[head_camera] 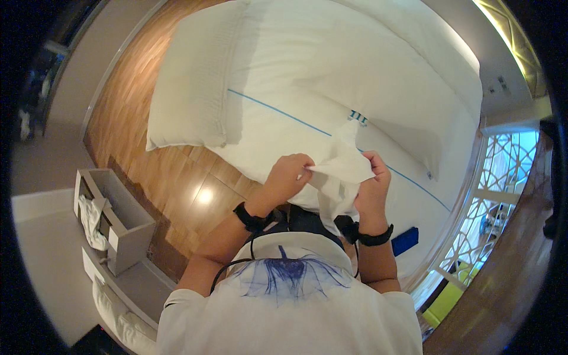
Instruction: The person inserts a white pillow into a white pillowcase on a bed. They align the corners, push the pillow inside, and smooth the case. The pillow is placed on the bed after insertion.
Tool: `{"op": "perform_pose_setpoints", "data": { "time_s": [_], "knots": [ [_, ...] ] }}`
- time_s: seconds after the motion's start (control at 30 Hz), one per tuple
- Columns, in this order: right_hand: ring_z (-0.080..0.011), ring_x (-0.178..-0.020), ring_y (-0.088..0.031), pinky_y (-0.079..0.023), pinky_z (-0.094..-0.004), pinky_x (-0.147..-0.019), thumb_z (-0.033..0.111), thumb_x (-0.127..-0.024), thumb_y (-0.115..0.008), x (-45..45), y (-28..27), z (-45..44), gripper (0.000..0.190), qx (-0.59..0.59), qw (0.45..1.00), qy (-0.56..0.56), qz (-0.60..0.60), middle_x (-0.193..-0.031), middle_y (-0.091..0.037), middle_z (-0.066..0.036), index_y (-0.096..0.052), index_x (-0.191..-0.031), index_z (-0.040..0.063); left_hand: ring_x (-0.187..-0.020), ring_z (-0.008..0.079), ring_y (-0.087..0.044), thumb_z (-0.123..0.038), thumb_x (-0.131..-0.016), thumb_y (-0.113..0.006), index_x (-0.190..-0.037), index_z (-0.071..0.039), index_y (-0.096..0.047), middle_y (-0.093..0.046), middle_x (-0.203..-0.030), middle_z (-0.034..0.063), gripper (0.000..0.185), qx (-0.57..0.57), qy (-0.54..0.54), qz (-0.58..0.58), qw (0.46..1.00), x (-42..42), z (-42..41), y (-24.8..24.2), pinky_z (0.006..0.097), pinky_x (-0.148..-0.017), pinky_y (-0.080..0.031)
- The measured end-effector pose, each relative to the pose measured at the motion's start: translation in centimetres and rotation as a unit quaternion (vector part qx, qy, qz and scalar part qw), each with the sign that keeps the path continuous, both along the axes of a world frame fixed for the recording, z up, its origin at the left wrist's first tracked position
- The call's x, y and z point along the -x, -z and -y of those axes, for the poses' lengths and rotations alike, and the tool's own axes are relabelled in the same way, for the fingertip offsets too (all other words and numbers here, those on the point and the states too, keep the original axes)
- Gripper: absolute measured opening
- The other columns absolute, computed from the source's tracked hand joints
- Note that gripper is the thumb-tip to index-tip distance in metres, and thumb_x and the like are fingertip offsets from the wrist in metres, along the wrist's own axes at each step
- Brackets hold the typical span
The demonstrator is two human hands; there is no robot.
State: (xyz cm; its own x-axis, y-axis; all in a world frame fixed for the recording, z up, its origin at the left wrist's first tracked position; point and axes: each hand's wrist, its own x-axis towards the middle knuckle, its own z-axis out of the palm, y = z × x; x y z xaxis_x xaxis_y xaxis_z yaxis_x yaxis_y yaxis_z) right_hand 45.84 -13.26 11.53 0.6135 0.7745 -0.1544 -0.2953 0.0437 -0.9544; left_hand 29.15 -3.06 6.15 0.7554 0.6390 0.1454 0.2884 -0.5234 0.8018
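Observation:
Both of my hands hold a thin white cloth (pixel 346 164) above the near side of a bed with white bedding (pixel 284 62). My left hand (pixel 293 175) pinches one corner of the cloth between thumb and fingertips. Gripping its opposite side is my right hand (pixel 375 186), with the fingers curled over the edge. Loose folds of the cloth hang down between the hands, towards my waist. Beyond it, a thin blue stripe (pixel 279 111) runs across the bedding. Teal lettering (pixel 357 116) marks the white fabric just past the cloth. Black bands circle both wrists.
A white pillow (pixel 191 80) lies across the bed's left end. By my right forearm is a dark blue folded item (pixel 404 241) on the bedding. At lower left, an open drawer (pixel 133 239) stands out over the wooden floor (pixel 177 173), with white fabric (pixel 92 222) draped beside it. A lattice partition (pixel 497 195) stands at right.

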Motion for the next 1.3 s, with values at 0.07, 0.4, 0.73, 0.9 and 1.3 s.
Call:
{"op": "perform_pose_setpoints", "data": {
  "time_s": [0.07,0.4,0.73,0.9,1.3],
  "knots": [
    [-0.0056,-0.077,-0.056,-0.045,-0.0208,-0.069,-0.002,-0.085,-0.063,0.8,-1.4,-0.5,0.008,0.017,0.992,-0.005,0.122,-0.083,-0.062,0.003,-0.062,-0.091,0.003,-0.079,0.0284,-0.062,-0.010,-0.088,-0.060,-0.104,-0.005,-0.056,-0.063,-0.086,0.0147,0.018,0.054,-0.082,0.004,0.995,2.7,-1.0,-0.6,0.0377,-0.072,-0.048],
    [-0.0095,-0.076,-0.061,-0.048,-0.0223,-0.071,-0.003,-0.081,-0.065,5.4,-6.7,-3.6,0.013,0.069,0.965,-0.095,0.234,-0.084,-0.069,-0.002,-0.071,-0.092,-0.001,-0.066,0.0177,-0.056,-0.014,-0.087,-0.069,-0.093,-0.003,-0.059,-0.061,-0.077,0.0084,0.016,-0.018,-0.096,0.129,0.987,16.9,-6.9,-9.3,0.0298,-0.061,-0.046],
    [-0.0143,-0.074,-0.064,-0.051,-0.0266,-0.068,0.004,-0.082,-0.066,11.8,-10.5,-5.4,0.019,-0.014,0.986,-0.164,0.018,-0.087,-0.069,-0.008,-0.067,-0.098,-0.005,-0.076,0.0295,-0.061,-0.010,-0.082,-0.071,-0.092,-0.006,-0.064,-0.063,-0.085,0.0096,0.012,-0.127,-0.168,0.043,0.977,26.9,-9.4,-7.5,0.0362,-0.066,-0.049],
    [-0.0193,-0.084,-0.066,-0.054,-0.0312,-0.078,0.012,-0.089,-0.063,14.2,-11.3,-6.9,0.022,-0.049,0.995,-0.083,-0.020,-0.099,-0.068,-0.015,-0.065,-0.102,-0.005,-0.072,0.0161,-0.054,-0.007,-0.087,-0.066,-0.096,-0.003,-0.060,-0.059,-0.080,0.0054,0.011,-0.026,-0.258,0.148,0.954,31.7,-9.4,-4.9,0.0300,-0.065,-0.046],
    [-0.0209,-0.105,-0.062,-0.051,-0.0317,-0.090,0.023,-0.100,-0.051,19.6,-16.1,-9.2,0.039,-0.164,0.978,-0.091,0.096,-0.121,-0.061,-0.018,-0.055,-0.125,-0.007,-0.078,0.0136,-0.057,-0.024,-0.081,-0.077,-0.102,-0.002,-0.061,-0.062,-0.087,-0.0003,0.035,0.010,-0.168,0.261,0.950,35.9,-7.5,-6.1,0.0308,-0.069,-0.046]
  ]
}}
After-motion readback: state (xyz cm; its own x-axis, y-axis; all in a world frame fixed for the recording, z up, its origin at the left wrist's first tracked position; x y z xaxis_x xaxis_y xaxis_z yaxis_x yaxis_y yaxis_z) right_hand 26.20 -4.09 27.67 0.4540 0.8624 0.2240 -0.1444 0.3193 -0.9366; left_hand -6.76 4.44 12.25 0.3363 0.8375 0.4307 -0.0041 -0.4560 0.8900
